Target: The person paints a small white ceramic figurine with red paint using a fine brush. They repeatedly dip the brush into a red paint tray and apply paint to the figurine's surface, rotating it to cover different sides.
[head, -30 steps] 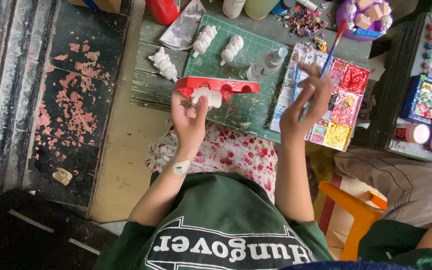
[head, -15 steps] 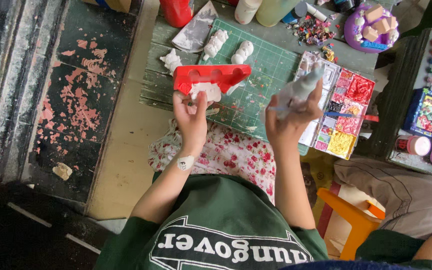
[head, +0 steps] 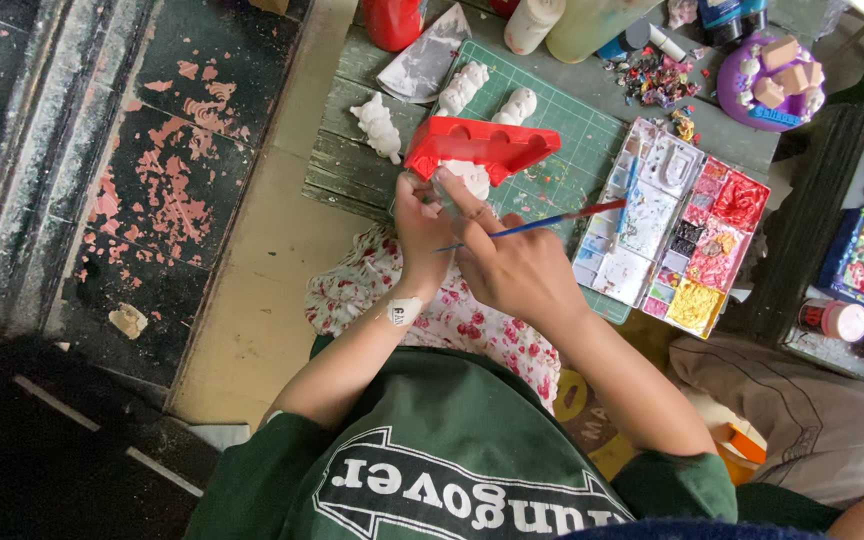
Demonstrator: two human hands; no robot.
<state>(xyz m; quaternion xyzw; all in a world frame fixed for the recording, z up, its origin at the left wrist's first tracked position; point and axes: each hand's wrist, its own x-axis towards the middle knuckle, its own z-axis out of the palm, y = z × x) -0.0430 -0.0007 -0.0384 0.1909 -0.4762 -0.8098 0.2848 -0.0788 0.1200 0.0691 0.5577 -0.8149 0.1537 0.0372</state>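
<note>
My left hand (head: 420, 222) grips a plaster figure (head: 479, 146), its upper part painted red and its lower part still white, held just above the green cutting mat (head: 577, 130). A small plaster strip is stuck on my left wrist. My right hand (head: 512, 268) is closed around a thin paintbrush (head: 557, 219) with a blue handle and a red end. Its forefinger stretches out to the white lower part of the figure. The brush lies across the hand and points right, toward the paint palette (head: 687, 225).
Three white unpainted figures (head: 377, 126) (head: 462, 88) (head: 519, 103) lie on the mat's far side. Bottles, one of them red (head: 392, 20), and a purple tray of blocks (head: 772, 75) stand behind. A floral cloth (head: 452, 320) covers my lap. Another person's grey-trousered leg (head: 812, 420) is at right.
My right hand left the palette, brought the brush across, and now meets my left hand at the figure. The red figure has been turned and tilted.
</note>
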